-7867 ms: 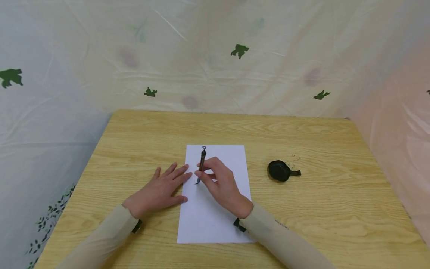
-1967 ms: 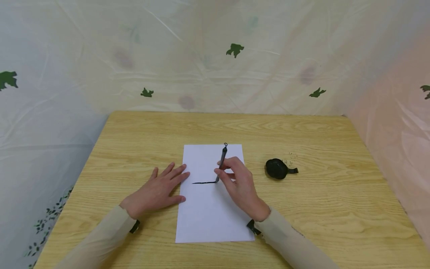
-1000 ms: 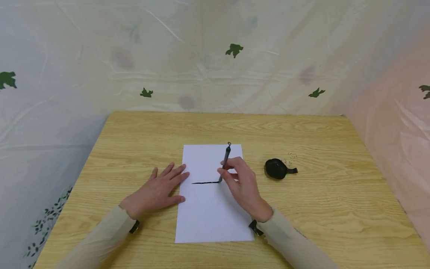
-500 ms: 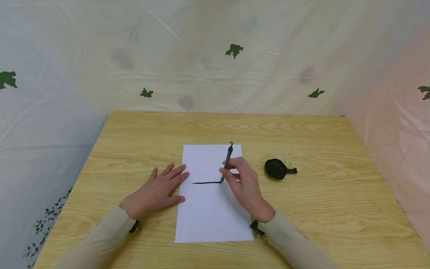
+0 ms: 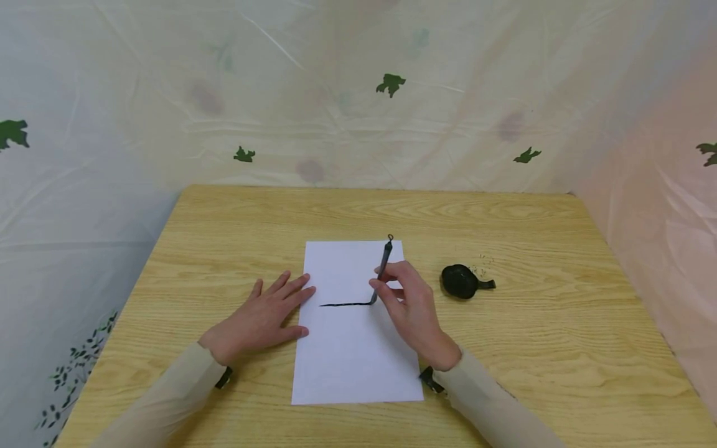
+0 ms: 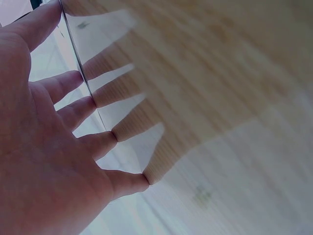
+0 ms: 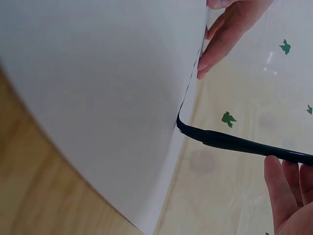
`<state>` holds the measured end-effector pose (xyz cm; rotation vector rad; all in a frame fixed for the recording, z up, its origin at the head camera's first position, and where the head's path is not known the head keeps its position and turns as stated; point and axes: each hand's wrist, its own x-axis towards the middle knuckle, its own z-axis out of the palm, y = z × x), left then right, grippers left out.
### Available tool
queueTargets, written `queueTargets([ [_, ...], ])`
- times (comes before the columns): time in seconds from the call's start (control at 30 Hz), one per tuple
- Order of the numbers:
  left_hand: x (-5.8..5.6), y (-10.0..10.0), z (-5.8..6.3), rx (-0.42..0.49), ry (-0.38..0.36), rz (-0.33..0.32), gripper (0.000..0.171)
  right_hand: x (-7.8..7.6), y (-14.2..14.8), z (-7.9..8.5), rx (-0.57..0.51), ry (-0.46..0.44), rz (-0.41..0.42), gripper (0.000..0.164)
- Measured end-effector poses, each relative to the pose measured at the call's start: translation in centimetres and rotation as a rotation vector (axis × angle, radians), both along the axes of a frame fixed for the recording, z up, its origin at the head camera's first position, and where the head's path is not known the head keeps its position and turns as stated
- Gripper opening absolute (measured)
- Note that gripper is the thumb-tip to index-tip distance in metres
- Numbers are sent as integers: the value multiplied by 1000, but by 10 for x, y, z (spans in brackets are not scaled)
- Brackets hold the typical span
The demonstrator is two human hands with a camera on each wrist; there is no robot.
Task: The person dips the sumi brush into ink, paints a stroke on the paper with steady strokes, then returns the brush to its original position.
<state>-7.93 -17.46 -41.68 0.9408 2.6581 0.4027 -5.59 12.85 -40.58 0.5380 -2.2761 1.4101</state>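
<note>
In the head view my right hand (image 5: 411, 311) pinches a dark ink brush (image 5: 385, 258) that has a small loop at its top. The brush stands slightly tilted, its bent bristle tip (image 7: 188, 128) on the white paper (image 5: 347, 361). A thin black line (image 5: 344, 304) runs across the paper from near its left side to the brush tip. My left hand (image 5: 263, 323) lies with its fingers spread, fingertips and thumb on the paper's left edge. The left wrist view shows these fingers (image 6: 98, 144) straight against the surface.
A small black dish with a short handle (image 5: 459, 282) stands on the wooden table (image 5: 538, 348) right of the paper. Tiny dark specks (image 5: 482, 267) lie behind the handle. A pale curtain (image 5: 336, 124) with green bird shapes hangs behind the table.
My right hand has moved to the right with the brush, and a black line has appeared and lengthened behind its tip. My left hand stays at the paper's left edge.
</note>
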Motion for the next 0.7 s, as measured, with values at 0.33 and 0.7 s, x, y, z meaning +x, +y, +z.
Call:
queueTargets([
  [0.33, 0, 0, 0, -3, -6, 6, 74, 1, 2, 0, -3, -5, -5, 21],
  [0.7, 0, 0, 1, -9, -6, 8, 74, 1, 6, -2, -14, -5, -17, 21],
])
